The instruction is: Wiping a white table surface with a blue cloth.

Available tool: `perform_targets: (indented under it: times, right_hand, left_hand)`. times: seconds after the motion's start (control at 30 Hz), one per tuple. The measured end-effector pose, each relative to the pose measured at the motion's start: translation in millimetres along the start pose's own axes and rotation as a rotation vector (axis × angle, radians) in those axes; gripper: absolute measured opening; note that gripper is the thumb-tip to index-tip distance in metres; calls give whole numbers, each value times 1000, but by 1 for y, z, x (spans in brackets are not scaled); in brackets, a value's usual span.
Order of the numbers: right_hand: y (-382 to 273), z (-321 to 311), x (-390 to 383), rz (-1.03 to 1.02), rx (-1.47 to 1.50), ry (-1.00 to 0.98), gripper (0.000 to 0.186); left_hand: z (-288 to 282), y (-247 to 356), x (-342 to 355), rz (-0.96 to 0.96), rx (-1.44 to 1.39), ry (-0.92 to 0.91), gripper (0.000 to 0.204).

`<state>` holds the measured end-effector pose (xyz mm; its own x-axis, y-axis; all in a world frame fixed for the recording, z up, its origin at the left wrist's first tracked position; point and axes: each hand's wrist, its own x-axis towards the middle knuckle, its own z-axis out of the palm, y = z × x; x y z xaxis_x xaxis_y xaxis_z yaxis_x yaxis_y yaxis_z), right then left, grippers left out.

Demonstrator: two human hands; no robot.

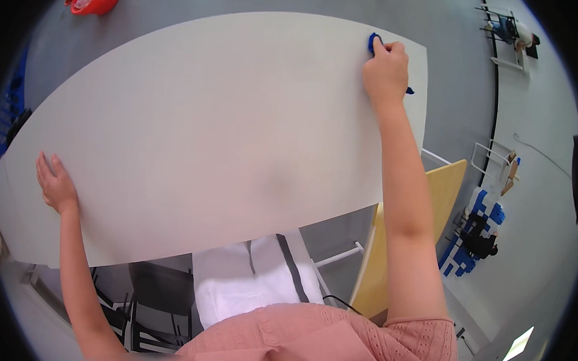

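Observation:
A wide white tabletop [223, 113] stretches out before me. My right hand [388, 72] is at its far right corner, fingers closed around a dark blue cloth [373, 45]. A bit of the same blue pokes out beside the wrist; the rest of the cloth is hidden under the palm. Over on the left side, my left hand [57, 185] rests on the tabletop with its fingers stretched out, holding nothing.
Beyond the far left edge stands a red tub [95, 4]. A black chair [159, 290] and a white covered item [235, 284] are below the near edge. At the right are a light wood board [451, 187], blue-and-white stacked items [484, 205] and a seated person [524, 35].

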<state>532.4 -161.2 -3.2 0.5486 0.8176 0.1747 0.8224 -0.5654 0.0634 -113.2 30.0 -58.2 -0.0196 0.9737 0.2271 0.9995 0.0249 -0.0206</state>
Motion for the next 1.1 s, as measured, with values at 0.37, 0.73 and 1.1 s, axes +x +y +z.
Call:
perform_targets:
  times: [0.37,0.73,1.1]
  right_hand:
    - [-12,6,17,-98,-51,14,35]
    - [-7,6,15,-130,-43,59,34]
    - [21,4,-13,-220,80,71,46]
  left_hand:
    - [-1,-1,-1,1,-16,12,58]
    - [-1,2,-2,-13,11,13,58]
    - [0,-7,-1,1,-27,32,57]
